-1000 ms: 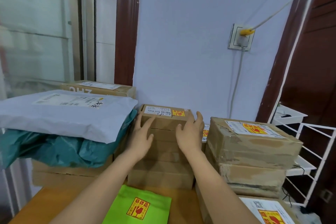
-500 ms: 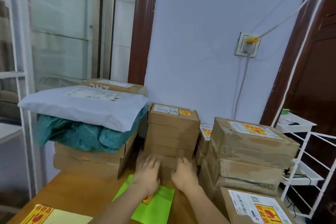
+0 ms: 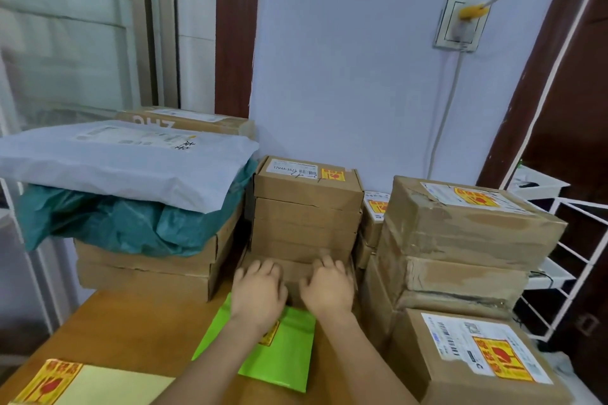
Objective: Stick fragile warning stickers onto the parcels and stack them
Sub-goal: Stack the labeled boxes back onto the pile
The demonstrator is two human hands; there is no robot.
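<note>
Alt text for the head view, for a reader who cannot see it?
Both hands, left hand and right hand, rest on the lowest box of a middle stack of cardboard parcels on a wooden table, above a green mailer; sticker-marked parcels stand around.

Soft even daylight, bluish cast; left edge motion-blurred, wide-angle bending at edges.
</note>
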